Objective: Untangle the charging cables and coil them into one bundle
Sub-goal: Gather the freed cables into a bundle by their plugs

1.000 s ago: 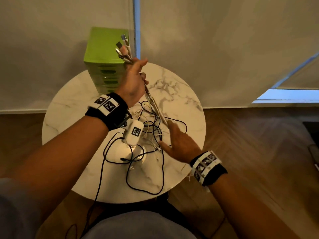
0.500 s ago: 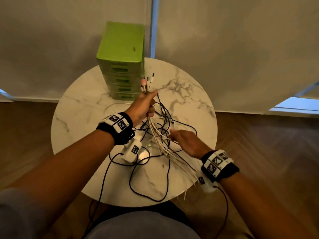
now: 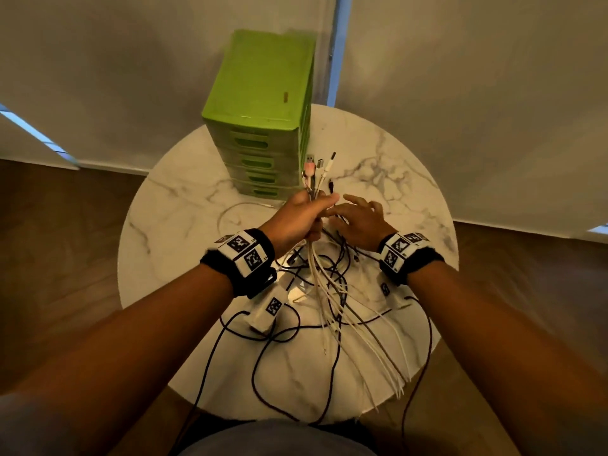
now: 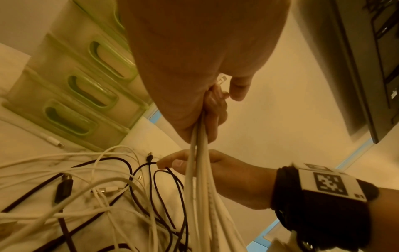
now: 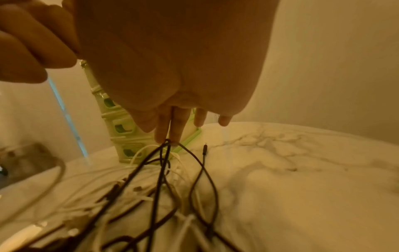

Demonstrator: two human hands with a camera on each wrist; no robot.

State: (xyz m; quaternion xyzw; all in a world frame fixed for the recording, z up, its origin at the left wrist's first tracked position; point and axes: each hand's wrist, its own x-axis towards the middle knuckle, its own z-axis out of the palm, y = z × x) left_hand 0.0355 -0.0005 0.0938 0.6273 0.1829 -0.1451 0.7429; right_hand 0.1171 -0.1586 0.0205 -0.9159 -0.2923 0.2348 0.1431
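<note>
My left hand (image 3: 304, 218) grips a bunch of mostly white charging cables (image 3: 332, 291) in its fist above the round marble table (image 3: 184, 225). Their plug ends (image 3: 317, 169) stick up out of the fist, and the long tails trail toward me over the table's near edge. My right hand (image 3: 358, 218) is just right of the fist, fingers stretched toward it. In the right wrist view its fingertips (image 5: 167, 136) pinch a loop of black cable (image 5: 159, 170). More black and white cables (image 4: 103, 187) lie tangled on the table below both hands.
A green plastic drawer unit (image 3: 263, 103) stands at the table's far side, right behind the plugs. One loose white cable (image 3: 230, 212) curves on the marble left of my left hand. Wood floor surrounds the table; pale curtains hang behind.
My left hand has come down from high in front of the drawers to just above the table, still holding the bunch. My right hand has moved forward, up beside the fist.
</note>
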